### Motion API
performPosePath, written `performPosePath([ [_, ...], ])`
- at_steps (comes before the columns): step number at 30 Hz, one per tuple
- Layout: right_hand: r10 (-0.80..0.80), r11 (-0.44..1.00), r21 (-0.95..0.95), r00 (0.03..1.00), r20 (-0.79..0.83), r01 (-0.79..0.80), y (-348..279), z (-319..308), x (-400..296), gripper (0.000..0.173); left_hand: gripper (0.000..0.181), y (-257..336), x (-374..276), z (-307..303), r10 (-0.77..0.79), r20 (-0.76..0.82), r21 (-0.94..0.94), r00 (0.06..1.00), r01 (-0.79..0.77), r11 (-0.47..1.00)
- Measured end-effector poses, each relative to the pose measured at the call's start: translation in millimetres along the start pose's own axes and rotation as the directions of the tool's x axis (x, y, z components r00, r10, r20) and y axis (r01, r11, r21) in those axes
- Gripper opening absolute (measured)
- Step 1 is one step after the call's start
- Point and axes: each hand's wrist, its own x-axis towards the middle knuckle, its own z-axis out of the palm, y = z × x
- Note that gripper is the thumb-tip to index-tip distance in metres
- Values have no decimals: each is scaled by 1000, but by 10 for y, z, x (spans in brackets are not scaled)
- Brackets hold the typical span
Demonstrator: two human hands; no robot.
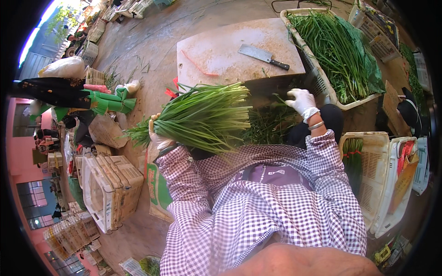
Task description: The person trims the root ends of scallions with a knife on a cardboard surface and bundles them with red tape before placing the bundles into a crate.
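Note:
My left hand (159,137), in a pale glove, is shut around the leafy end of a thick bunch of garlic chives (203,117). The bunch lies across the front of my body, its pale cut stems pointing right. My right hand (302,102), in a white glove, is raised to the right of the stems, with fingers curled but apart. A thin green blade (280,98) is at its thumb; whether it touches is hard to tell. Loose dark green leaves (266,126) lie below, between the bunch and my right knee.
Ahead, a worn white board (214,41) bears a cleaver (259,55) and a red tie strip (198,65). A white crate (319,74) full of long green leaves (331,48) stands right of it. Stacked crates (121,186) stand left; another crate (369,172) with tied greens stands right.

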Motion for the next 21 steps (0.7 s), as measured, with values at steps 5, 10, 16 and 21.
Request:
performPosePath([
  [5, -157, 335, 895, 919, 361, -294, -1027, 140, 107, 32, 20, -36, -1, 93, -14, -10, 23, 1000, 15, 1000],
  [10, -182, -123, 879, 881, 436, -460, -1492, 323, 176, 31, 20, -44, -5, 129, -32, 37, 19, 999, 31, 999],
  [16, -103, -147, 850, 863, 495, -505, -1682, 317, 119, 27, 19, -41, -36, 143, 3, 28, 26, 1000, -4, 1000],
  [21, -64, -209, 899, 923, 381, -385, -1729, 315, 55, 26, 16, -50, 5, 138, 31, -2, 41, 1000, -31, 999],
])
